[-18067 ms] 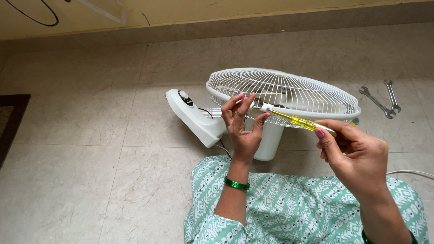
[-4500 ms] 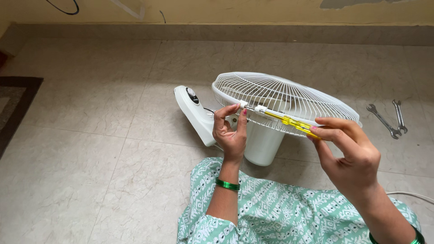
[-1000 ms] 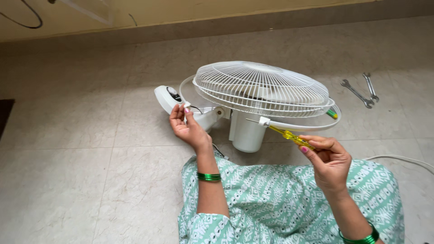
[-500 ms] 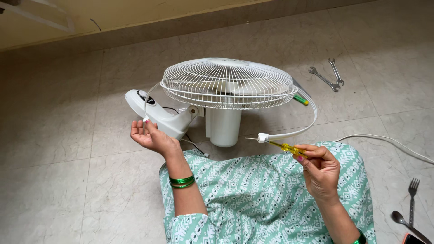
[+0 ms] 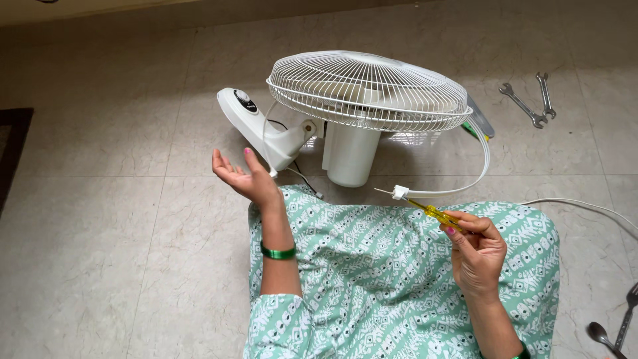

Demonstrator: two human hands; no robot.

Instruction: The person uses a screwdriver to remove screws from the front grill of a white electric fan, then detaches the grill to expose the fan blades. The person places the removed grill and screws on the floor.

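A white fan lies on the tiled floor with its wire grille (image 5: 369, 90) facing up and its knobbed base (image 5: 249, 116) to the left. A thin white plastic rim band (image 5: 487, 149) hangs loose off the grille. Its clasp end (image 5: 399, 192) sits on the shaft of a yellow-handled screwdriver (image 5: 435, 214), which my right hand (image 5: 480, 256) pinches over my lap. My left hand (image 5: 242, 176) is raised palm up with fingers spread. The band's other end dangles right beside its thumb, and I cannot tell if they touch.
Two metal wrenches (image 5: 528, 100) lie on the floor at the far right. A green-handled tool (image 5: 476, 130) pokes out behind the grille. A white cord (image 5: 585, 209) runs off to the right. A spoon and fork (image 5: 615, 329) lie at the bottom right, a dark mat (image 5: 10, 146) at the left.
The rim band, fastened around the grille at first, has come off and hangs loose. My left hand, which pinched its free end half a second ago, now has its fingers spread.
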